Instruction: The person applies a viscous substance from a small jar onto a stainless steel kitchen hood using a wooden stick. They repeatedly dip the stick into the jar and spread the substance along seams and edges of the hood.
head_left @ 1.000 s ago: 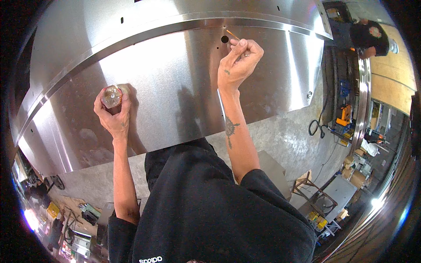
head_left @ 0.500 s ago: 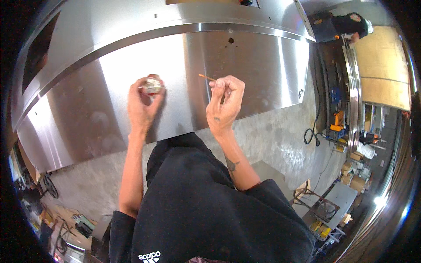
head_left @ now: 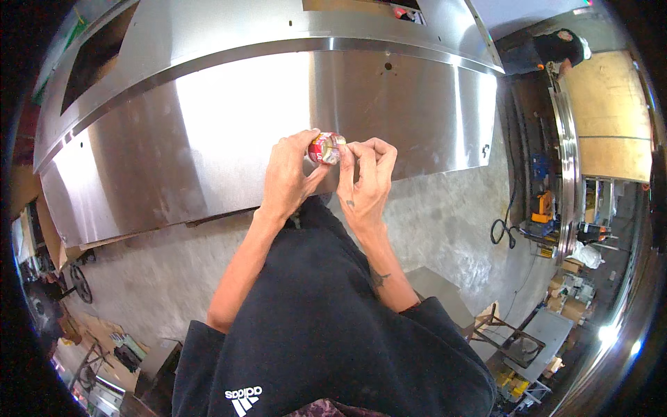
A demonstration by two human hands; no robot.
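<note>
My left hand (head_left: pixel 286 174) is wrapped round a small red container (head_left: pixel 321 149) with a pale, shiny round end turned toward my other hand. What kind of container it is cannot be made out. Close against that end, my right hand (head_left: pixel 368 174) is closed in a pinch, thumb against forefinger. A thin brown stick showed in that pinch a moment ago; now it is mostly hidden by the fingers and the container. Both hands are above the near edge of a large stainless steel sheet-metal surface (head_left: pixel 243 132).
A raised metal ledge with cut-outs (head_left: pixel 97 55) runs along the far side. At the right, another person (head_left: pixel 556 48) is beside a tan board (head_left: pixel 611 118). An orange tool (head_left: pixel 542 207) and a grey table (head_left: pixel 545 337) stand along the right. Concrete floor (head_left: pixel 445 229) lies below.
My left hand has moved right with the red container and tilted it. The right hand has come slightly down and right, its fingertips now at the container. The view has shifted a little.
</note>
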